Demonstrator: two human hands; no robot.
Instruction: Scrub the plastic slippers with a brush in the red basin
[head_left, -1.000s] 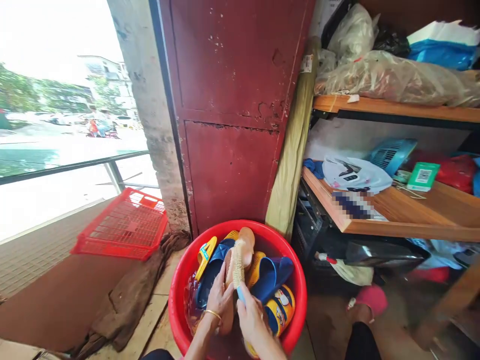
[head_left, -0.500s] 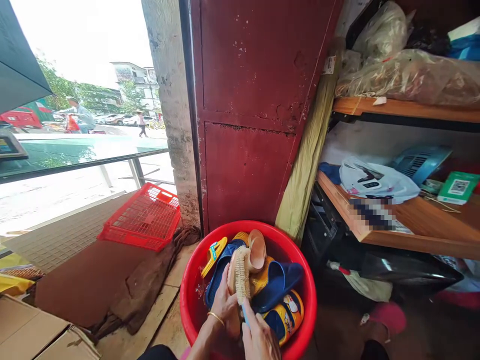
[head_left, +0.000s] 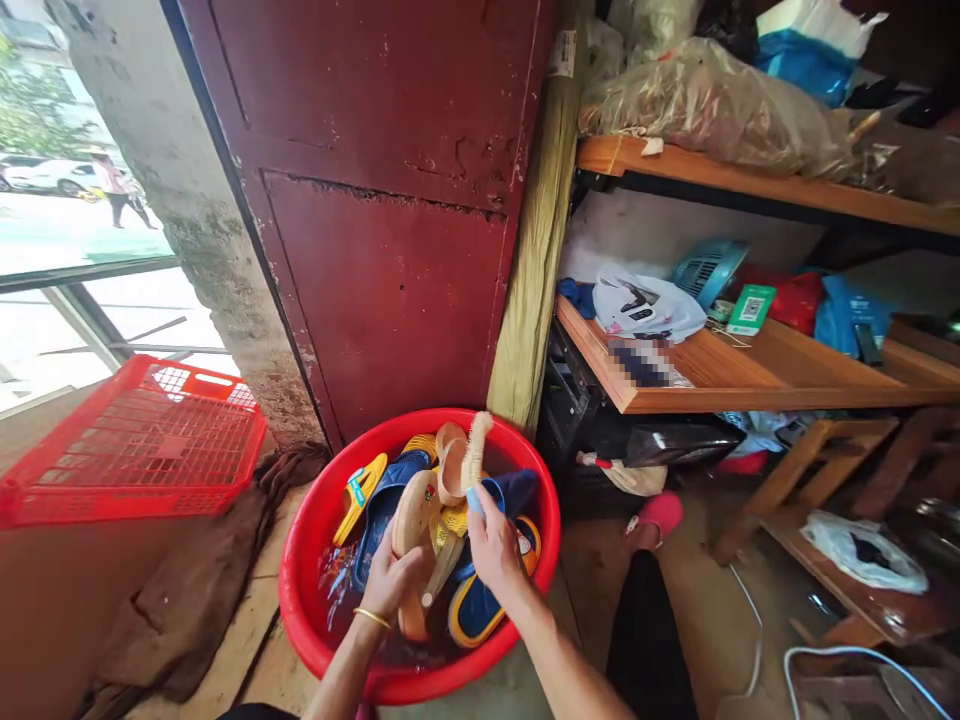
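Note:
My left hand (head_left: 391,578) grips a tan clog (head_left: 417,508), tilted up over a red tub (head_left: 294,600). In my right hand (head_left: 493,545) is a scrub brush (head_left: 475,448) with pale bristles and a blue handle, raised beside the clog and apart from it. Water lies in the tub. Around the clog are a second tan shoe (head_left: 451,465), a blue slipper (head_left: 373,520), a yellow slipper (head_left: 360,500) and a blue slipper with a yellow edge (head_left: 474,612). Other footwear is partly hidden behind my hands.
A red plastic crate (head_left: 172,440) sits to the left, near a brown cloth (head_left: 195,600). Behind the tub stands a dark red metal door (head_left: 390,290). Wooden shelves (head_left: 750,398) with bags are on the right, above a low wooden stool (head_left: 810,545).
The view has swung to the right. The brush has lifted off the clog and moved to its right. My left hand has turned the clog so its top shows.

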